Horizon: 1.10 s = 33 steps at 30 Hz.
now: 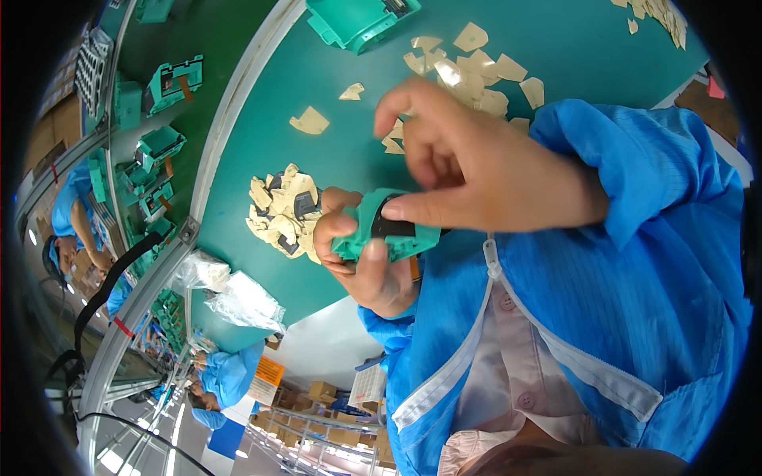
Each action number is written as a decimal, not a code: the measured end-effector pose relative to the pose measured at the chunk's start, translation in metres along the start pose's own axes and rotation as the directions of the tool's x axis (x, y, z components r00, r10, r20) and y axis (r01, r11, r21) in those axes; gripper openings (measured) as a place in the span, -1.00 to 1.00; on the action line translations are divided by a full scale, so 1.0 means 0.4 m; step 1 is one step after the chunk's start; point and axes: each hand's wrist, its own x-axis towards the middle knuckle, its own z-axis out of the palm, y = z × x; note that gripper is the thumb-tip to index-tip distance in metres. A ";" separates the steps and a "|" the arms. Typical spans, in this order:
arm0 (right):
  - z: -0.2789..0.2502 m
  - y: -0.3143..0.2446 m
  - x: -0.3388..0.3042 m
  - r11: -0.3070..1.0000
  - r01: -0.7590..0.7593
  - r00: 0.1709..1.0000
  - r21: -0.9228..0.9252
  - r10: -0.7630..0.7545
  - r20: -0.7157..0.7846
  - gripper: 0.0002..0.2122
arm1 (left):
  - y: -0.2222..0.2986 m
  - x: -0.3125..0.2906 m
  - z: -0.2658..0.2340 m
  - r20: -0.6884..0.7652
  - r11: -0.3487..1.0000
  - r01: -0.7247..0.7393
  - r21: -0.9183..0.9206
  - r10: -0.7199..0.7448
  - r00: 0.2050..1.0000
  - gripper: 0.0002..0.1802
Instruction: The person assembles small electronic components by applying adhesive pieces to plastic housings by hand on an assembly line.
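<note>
My left hand [361,274] is wrapped round a small green plastic housing [427,239], held above the bench close to my jacket. A black piece [394,228] lies in the housing's upper face. Over it, my right hand [468,163] presses down with its thumb. Its index finger is raised in a bend and its other fingers curl loosely, gripping nothing. Beside my left hand is a heap of cream-coloured peeled scraps [295,194] with some black bits among them.
On the green bench [262,127], more cream pieces [480,75] lie scattered beyond my right hand. A larger green housing [357,24] sits at the far edge. Clear plastic bags [246,300] lie left. Past the metal rail [218,143], green housings [159,147] line another surface; co-workers [230,377] sit beyond.
</note>
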 end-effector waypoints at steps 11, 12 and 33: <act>0.012 -0.006 0.002 0.993 0.016 0.993 0.119 -0.030 0.116 -0.54 | 0.032 0.027 0.074 0.096 0.973 0.021 -0.228 0.001 0.995 -0.62; 0.014 -0.023 0.000 0.994 0.067 0.985 0.092 -0.080 0.155 -0.53 | 0.035 0.031 0.088 0.057 0.968 -0.001 -0.250 0.015 0.998 -0.64; -0.432 -0.221 0.632 0.768 -0.124 0.623 -0.628 -0.432 -0.652 -0.55 | 0.241 0.113 -0.145 0.074 -0.321 0.048 0.946 0.357 0.931 -0.65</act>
